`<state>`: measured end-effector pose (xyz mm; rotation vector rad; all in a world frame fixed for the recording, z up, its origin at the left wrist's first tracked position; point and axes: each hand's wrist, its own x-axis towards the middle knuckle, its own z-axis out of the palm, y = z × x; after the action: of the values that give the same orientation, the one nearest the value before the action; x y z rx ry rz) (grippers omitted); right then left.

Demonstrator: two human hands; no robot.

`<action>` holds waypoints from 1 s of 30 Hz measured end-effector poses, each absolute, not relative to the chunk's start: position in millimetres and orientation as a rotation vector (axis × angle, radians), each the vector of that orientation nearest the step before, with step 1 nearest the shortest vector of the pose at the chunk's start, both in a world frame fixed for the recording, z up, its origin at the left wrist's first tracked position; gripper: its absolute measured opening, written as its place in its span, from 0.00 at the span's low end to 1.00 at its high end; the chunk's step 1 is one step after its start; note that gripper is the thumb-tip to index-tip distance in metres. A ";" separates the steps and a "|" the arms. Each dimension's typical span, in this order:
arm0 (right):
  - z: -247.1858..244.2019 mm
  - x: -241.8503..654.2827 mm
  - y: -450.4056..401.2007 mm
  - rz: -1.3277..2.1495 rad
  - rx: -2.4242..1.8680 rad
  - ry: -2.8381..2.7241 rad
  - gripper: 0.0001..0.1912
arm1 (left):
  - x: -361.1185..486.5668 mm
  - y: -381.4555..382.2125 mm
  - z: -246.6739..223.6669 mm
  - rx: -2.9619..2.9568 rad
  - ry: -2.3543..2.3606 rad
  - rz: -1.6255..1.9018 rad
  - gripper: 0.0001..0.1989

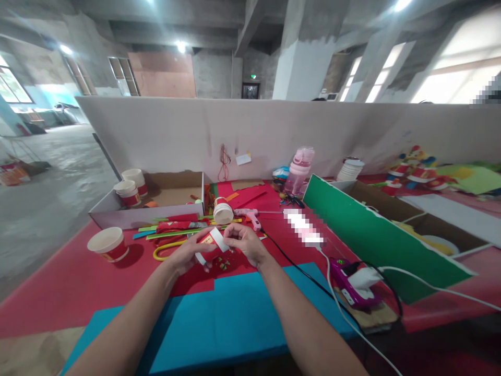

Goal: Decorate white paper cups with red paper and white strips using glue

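My left hand point(188, 255) is closed around a red and white paper cup point(209, 250) with yellow markings, tilted over the table. My right hand point(246, 243) pinches at the cup's white end, its thumb and forefinger together; whether a small piece is also between them is hidden. Just beyond the hands lies a pink glue gun point(250, 215), beside a few nested paper cups point(223, 211) lying on their side. Yellow-handled scissors point(166, 251) rest left of my left hand. Small scraps point(224, 263) lie beneath the held cup.
A paper cup point(108, 244) stands at the left, near a cardboard box point(146, 215) with more cups. On the right are a green-sided divided box point(376, 235), a purple power strip point(354, 287) and trailing cables. A pink bottle point(300, 169) stands by the white partition point(176, 136).
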<state>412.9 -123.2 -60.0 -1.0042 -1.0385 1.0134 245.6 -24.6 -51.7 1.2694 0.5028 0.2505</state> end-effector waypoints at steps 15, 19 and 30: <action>-60.8 413.6 -124.0 1.117 -0.893 -1.084 0.13 | 243.2 -18.9 -59.6 1.131 0.374 0.091 0.38; -61.5 412.4 -123.2 1.098 -0.877 -1.060 0.12 | 243.2 -17.4 -62.6 1.085 0.372 0.078 0.35; -59.8 412.6 -120.5 0.952 -0.984 -1.038 0.12 | 242.5 -13.9 -60.1 1.110 0.443 0.213 0.37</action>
<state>412.6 -120.5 -59.8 -0.9839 -1.0383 0.9517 242.5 -13.9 -60.1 1.1102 0.4425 0.2126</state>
